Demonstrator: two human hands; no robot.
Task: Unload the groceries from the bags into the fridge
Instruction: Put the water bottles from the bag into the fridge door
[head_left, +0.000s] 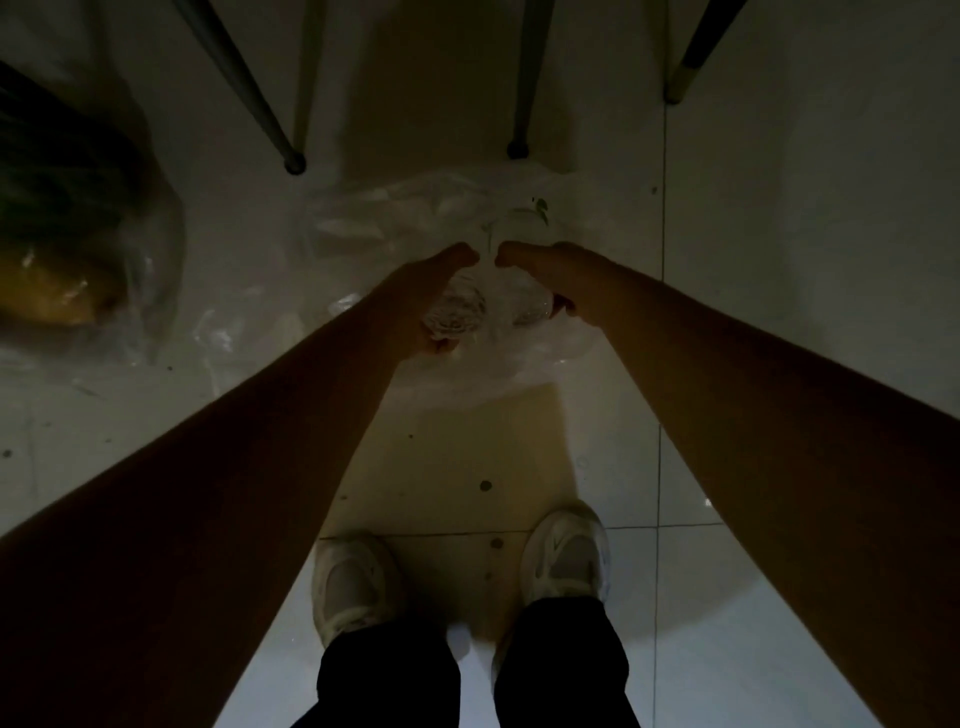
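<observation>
— What have you got hold of down there?

— Your hands are on a thin, clear, crumpled plastic bag (467, 249) lying on the pale tiled floor (779, 260), straight ahead of your feet. Your left hand (441, 301) is closed around a bunched, crinkled wad of that plastic. Your right hand (540, 275) is curled on the bag's other side, with plastic gathered against its palm. Your two thumbs nearly meet above the bag.

— Is anything inside it?

— The light is too dim to tell. Only a small green mark shows on the plastic, just beyond your right hand.

— And around it?

— A second clear plastic bag (104, 249) sits well apart at your far left, holding something yellow-orange (52, 296) and something dark green above it; you cannot tell what they are. Beyond the bag in your hands, slim grey metal furniture legs (260, 104) stand on the floor, one with a yellowish lower end at the upper right. Nearest you, your white sneakers (353, 582) and dark trouser legs (561, 670) stand on the tiles, which show a few dark specks.
</observation>
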